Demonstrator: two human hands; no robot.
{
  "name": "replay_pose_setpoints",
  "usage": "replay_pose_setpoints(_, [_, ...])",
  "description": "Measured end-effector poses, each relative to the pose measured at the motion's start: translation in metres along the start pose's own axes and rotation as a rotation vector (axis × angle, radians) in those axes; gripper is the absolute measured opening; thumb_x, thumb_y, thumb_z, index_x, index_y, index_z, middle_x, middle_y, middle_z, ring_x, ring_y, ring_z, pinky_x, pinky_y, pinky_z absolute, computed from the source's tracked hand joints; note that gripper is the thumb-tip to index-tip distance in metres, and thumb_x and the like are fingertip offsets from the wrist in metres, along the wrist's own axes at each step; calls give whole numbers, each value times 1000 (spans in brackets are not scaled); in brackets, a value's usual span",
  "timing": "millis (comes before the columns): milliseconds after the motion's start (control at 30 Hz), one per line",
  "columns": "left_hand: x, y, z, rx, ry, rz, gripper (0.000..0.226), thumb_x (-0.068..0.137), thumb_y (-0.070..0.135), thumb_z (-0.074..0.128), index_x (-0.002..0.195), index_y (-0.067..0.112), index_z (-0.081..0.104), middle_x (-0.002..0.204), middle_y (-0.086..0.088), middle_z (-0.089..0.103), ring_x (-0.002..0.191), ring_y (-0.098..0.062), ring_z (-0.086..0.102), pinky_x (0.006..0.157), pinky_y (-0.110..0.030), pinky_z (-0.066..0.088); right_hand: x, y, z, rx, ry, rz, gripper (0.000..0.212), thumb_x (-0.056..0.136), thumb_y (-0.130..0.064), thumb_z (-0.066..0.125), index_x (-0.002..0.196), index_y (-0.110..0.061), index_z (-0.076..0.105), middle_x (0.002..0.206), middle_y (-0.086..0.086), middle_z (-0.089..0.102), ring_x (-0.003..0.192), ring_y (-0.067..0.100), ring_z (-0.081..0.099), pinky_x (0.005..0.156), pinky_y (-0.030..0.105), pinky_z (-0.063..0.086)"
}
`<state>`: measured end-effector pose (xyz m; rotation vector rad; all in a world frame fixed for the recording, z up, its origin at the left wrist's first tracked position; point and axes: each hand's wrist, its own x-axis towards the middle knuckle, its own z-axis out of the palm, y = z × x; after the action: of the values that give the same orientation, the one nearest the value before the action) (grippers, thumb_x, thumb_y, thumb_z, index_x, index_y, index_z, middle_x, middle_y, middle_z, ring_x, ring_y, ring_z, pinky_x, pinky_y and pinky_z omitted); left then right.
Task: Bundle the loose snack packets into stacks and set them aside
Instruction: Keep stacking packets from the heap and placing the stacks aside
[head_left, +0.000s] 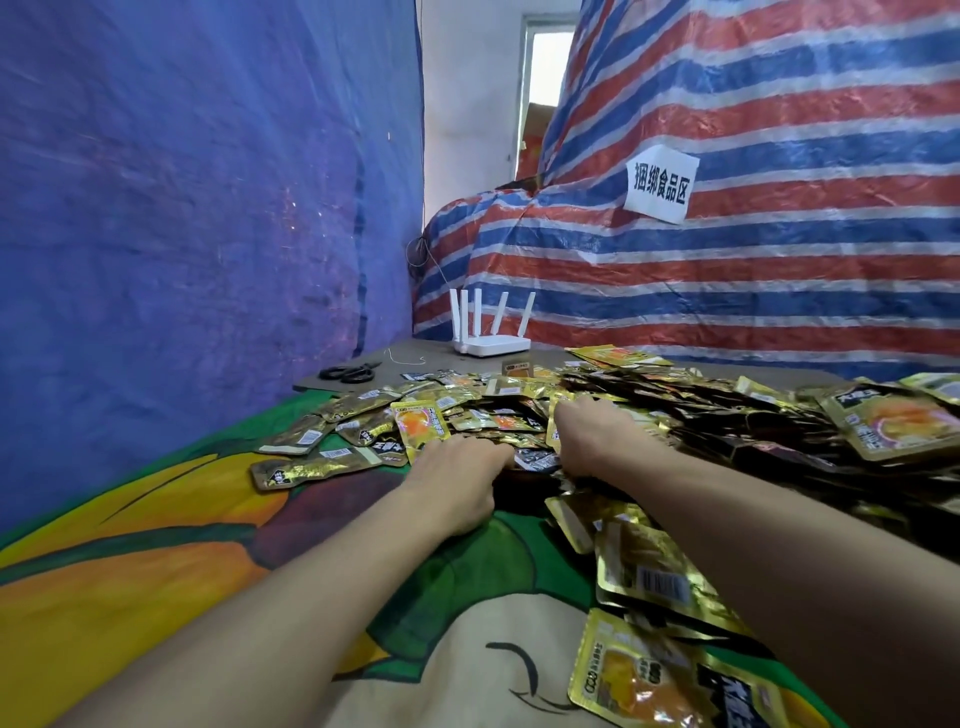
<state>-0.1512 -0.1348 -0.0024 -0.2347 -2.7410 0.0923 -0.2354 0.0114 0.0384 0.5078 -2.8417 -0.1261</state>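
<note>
- The snack packets (727, 415) are gold foil pouches heaped on the right and far part of the counter (208, 571). The heap spreads from the near right corner back toward the far edge, and there are too many to count.
- The packets share no direction: long axes run every way, some show the orange picture face up and others the barcode side.
- One face-up packet (421, 426) just beyond the left hand has its long axis running away from the person.
- A loose packet (311, 470) at the left fringe lies flat with its long axis running left to right, slightly tilted.
- The nearest packet (649, 675) lies face up at the bottom right, tilted diagonally.
- The left hand (457, 483) lies back-up at the heap's near-left edge. Its fingers (467, 449) bend down among the packets, so I cannot tell whether they grasp any.
- The right hand (592, 431), just beside it, is also back-up on the heap. Its fingers (563, 415) curl down into the pile, and their hold is likewise hidden.
- A cartoon-print cloth covers the counter, with a cardboard sheet (415, 353) at the far end.
- On the cardboard stand one white router (491, 345) with five upright antennas and one pair of black scissors (348, 372), well apart from the hands.
- One paper sign (660, 184) hangs on the striped tarp (779, 270), and a blue tarp (182, 208) is on the left.
</note>
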Motion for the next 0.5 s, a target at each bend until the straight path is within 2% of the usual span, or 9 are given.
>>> replay_pose_setpoints(67, [-7, -3, -1, -59, 97, -49, 34, 92, 7, 47, 121, 20, 58, 115, -4, 67, 110, -31, 59, 88, -38, 44, -3, 2, -7, 74, 52, 58, 24, 88, 0, 59, 77, -13, 43, 81, 3, 46, 86, 32, 51, 87, 52, 54])
replay_pose_setpoints(100, [-10, -6, -3, -109, 138, -88, 33, 92, 7, 48, 119, 22, 60, 112, -4, 68, 107, -31, 60, 83, -36, 42, -5, 3, -10, 106, 83, 92, 28, 86, 2, 58, 74, -15, 40, 78, 3, 44, 82, 31, 49, 89, 53, 51])
replay_pose_setpoints(200, [-20, -12, -12, -221, 223, -208, 34, 92, 8, 48, 119, 24, 61, 108, -6, 69, 106, -33, 61, 81, -38, 44, -11, 4, -19, 156, 217, 159, 26, 83, 3, 59, 71, -14, 43, 72, 3, 48, 72, 29, 50, 99, 62, 38])
replay_pose_setpoints(267, [-26, -15, -16, -259, 254, -271, 31, 94, 12, 50, 119, 26, 61, 109, -6, 68, 106, -35, 61, 77, -38, 42, -15, 2, -25, 184, 295, 180, 27, 80, 1, 60, 69, -15, 42, 68, 1, 52, 65, 26, 50, 101, 61, 35])
replay_pose_setpoints(367, [-32, -19, -22, -373, 287, -370, 23, 96, 18, 53, 115, 26, 63, 108, -6, 69, 104, -35, 61, 79, -39, 49, -17, -2, -36, 332, 376, 196, 22, 81, -2, 59, 68, -15, 48, 71, 3, 57, 72, 28, 59, 92, 51, 41])
replay_pose_setpoints(467, [-37, -20, -24, -481, 325, -457, 13, 97, 22, 57, 108, 24, 63, 102, -5, 69, 100, -34, 62, 80, -42, 52, -23, -6, -53, 559, 400, 197, 3, 87, -13, 63, 87, -11, 65, 85, 7, 67, 81, 30, 65, 84, 47, 55])
replay_pose_setpoints(500, [-38, -20, -25, -497, 337, -485, 11, 97, 23, 57, 106, 23, 63, 101, -5, 69, 99, -34, 62, 79, -41, 51, -25, -6, -57, 617, 395, 206, 10, 84, -11, 64, 93, -10, 68, 90, 8, 68, 84, 30, 65, 83, 46, 57])
